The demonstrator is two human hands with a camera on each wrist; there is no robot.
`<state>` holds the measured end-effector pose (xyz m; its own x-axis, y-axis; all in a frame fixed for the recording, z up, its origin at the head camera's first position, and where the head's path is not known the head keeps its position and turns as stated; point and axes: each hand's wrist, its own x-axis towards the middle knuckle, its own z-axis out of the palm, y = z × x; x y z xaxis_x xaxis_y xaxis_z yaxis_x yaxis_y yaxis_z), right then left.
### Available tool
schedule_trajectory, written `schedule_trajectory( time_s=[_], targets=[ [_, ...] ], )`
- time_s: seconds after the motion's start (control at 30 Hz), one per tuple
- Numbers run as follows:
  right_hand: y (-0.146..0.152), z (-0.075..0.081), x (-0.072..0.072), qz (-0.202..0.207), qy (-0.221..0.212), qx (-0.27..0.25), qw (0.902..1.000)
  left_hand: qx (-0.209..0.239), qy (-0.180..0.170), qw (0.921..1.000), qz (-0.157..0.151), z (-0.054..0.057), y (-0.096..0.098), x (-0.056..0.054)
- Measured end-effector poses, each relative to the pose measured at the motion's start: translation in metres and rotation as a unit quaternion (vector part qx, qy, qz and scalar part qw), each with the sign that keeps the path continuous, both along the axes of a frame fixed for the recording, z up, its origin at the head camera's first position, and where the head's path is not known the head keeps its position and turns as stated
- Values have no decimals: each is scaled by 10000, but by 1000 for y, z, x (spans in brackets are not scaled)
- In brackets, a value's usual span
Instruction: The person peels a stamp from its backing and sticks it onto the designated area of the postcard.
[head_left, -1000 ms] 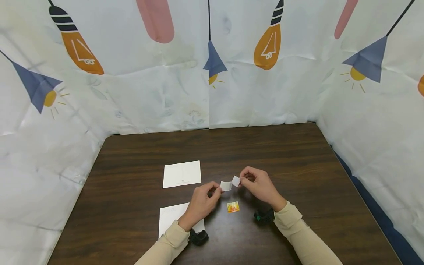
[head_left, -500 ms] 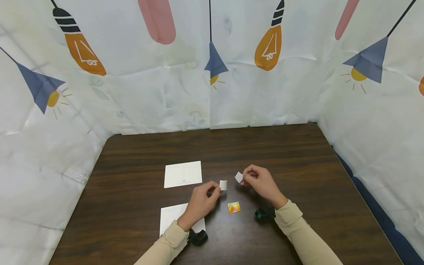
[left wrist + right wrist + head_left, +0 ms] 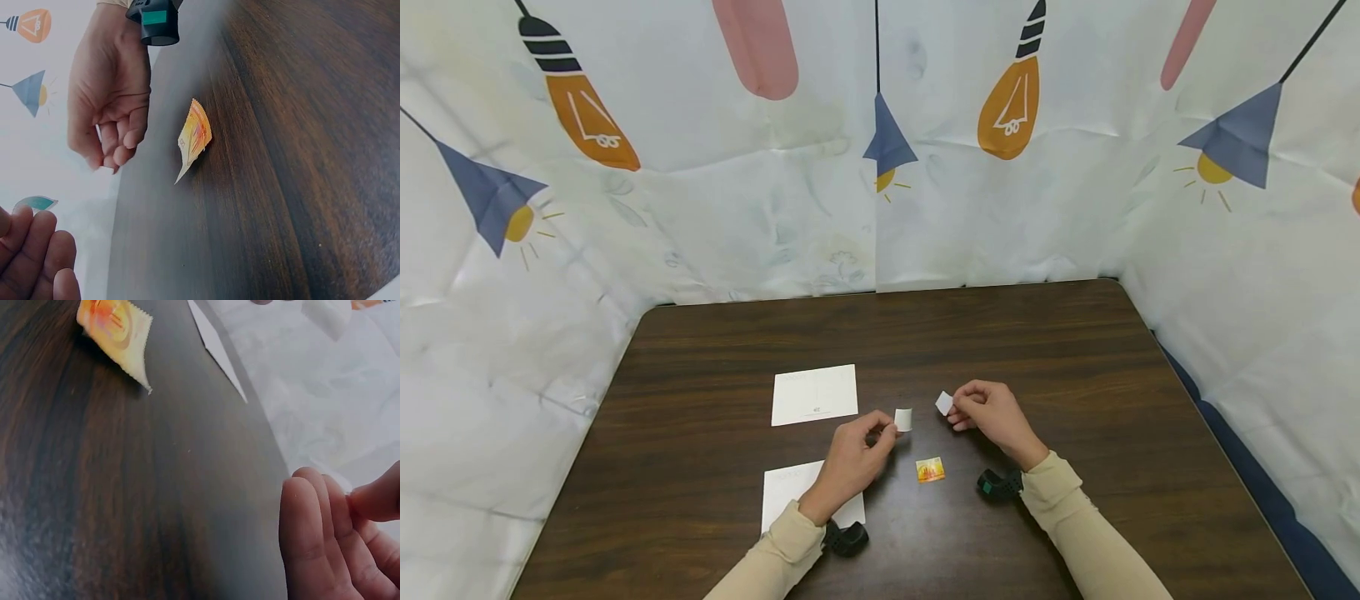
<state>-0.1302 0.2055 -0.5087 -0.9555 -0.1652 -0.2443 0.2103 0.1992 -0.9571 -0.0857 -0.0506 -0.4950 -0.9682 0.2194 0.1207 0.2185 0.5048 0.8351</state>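
Between the thumb and fingers of my left hand (image 3: 855, 454) is a small curled piece of paper (image 3: 903, 420), white on the side seen from the head. Its other side shows teal print in the left wrist view, as on a stamp (image 3: 35, 202). To the right, my right hand (image 3: 996, 419) pinches a small white square of paper (image 3: 944, 403) by its edge. Below and between the hands lies a yellow-orange stamp (image 3: 930, 470) with toothed edges, curled up at one corner in the left wrist view.
One white postcard (image 3: 814, 396) lies beyond the left hand. Another white card (image 3: 790, 487) is partly hidden under the left forearm. Dark wood-grain table (image 3: 700, 375) spreads around them, enclosed by white printed curtains (image 3: 760, 217).
A second ago the two small papers almost met. The right hand has moved right with its white square, widening the gap, while the left hand has barely moved.
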Motion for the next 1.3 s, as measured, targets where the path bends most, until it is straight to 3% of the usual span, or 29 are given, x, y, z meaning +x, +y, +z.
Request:
schedule_trajectory(
  time_s=[0.2, 0.43, 0.77, 1.1, 1.3],
  targets=[
    [1, -4, -1, -187, -258, 70, 9995, 18, -28, 10000, -50, 1, -2, 1],
    [6, -10, -2, -263, -316, 442, 9982, 41, -85, 9999, -66, 2, -2, 1],
    [13, -7, -1, -317, -322, 649, 9969, 35, -143, 9999, 17, 3, -2, 0],
    [18, -4, 1, -491, 25, 1024, 9935, 101, -198, 9997, -30, 5, 0, 1],
    [19, -6, 1, -441, 544, 1316, 9888, 153, -257, 9995, -39, 6, 0, 1]
  ],
)
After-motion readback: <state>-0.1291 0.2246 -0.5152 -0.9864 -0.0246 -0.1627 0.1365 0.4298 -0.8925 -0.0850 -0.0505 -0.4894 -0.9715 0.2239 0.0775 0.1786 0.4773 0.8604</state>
